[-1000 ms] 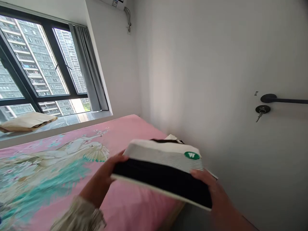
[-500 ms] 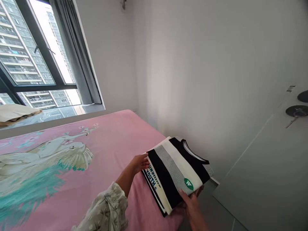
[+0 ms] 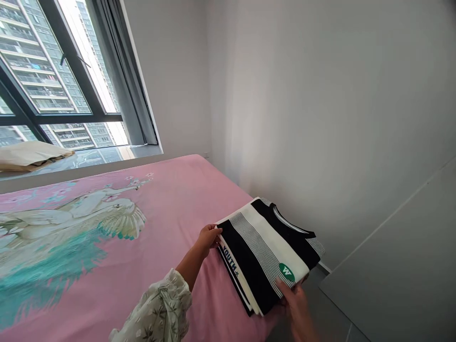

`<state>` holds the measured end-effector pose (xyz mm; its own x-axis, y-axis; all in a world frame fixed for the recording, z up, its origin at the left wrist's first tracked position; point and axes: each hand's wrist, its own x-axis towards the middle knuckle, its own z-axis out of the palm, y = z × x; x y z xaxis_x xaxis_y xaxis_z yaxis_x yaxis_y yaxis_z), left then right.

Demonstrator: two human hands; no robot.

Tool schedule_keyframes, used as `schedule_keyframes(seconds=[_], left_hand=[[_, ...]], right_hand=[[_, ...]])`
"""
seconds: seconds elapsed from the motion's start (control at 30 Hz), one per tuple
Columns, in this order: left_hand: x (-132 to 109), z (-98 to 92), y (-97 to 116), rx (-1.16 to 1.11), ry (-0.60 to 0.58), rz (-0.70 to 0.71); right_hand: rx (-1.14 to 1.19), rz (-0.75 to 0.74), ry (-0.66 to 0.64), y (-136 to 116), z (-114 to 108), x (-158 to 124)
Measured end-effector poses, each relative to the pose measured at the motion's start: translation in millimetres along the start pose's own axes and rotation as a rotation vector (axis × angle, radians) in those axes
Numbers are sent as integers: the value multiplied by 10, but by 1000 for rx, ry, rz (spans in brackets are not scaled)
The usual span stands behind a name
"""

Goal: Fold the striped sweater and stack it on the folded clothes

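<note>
A folded black, cream and striped T-shirt (image 3: 261,251) lies at the bed's right edge, its black neckline toward the wall. A green oval patch and the printed word "YOUTH" show on it. My left hand (image 3: 209,237) pinches its left edge between thumb and fingers. Around the right edge, near the green patch, my right hand (image 3: 294,297) is closed with the thumb on top; its other fingers are mostly hidden beneath the cloth. More folded layers with black and white edges show under the near left side.
The bed (image 3: 178,190) has a pink sheet with a white and teal bird print. Beyond it are a window sill with a cream cushion (image 3: 32,154), a window and a grey curtain (image 3: 123,71). A pale wall (image 3: 302,118) and grey floor lie to the right.
The view has shifted slightly to the right, and the door handle has left it. Both hands keep hold of the T-shirt, whose left edge now covers more of the print below.
</note>
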<state>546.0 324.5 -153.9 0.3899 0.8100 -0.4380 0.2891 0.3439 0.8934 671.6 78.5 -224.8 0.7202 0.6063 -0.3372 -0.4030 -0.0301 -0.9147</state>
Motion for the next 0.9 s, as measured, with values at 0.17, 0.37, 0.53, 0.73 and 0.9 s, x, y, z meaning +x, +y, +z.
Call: schedule_keyframes(seconds=[0.17,0.37,0.53,0.73,0.9], left_hand=[[23,5,95,49,48,73],[-99,84,62,209,298,246],[-601,388,-235,567,160,761],[-866,663,-545,1052,18,687],[-967,638,-614,1030,6,642]], right_hand=[[135,-44,127,-246,-8,172],[111,-68,211,-242,-148,245],[-452,-683,391,-586,-67,152],[-1432,-775,69,-768,472,609],[-1706,-612,-24,-537,537,969]])
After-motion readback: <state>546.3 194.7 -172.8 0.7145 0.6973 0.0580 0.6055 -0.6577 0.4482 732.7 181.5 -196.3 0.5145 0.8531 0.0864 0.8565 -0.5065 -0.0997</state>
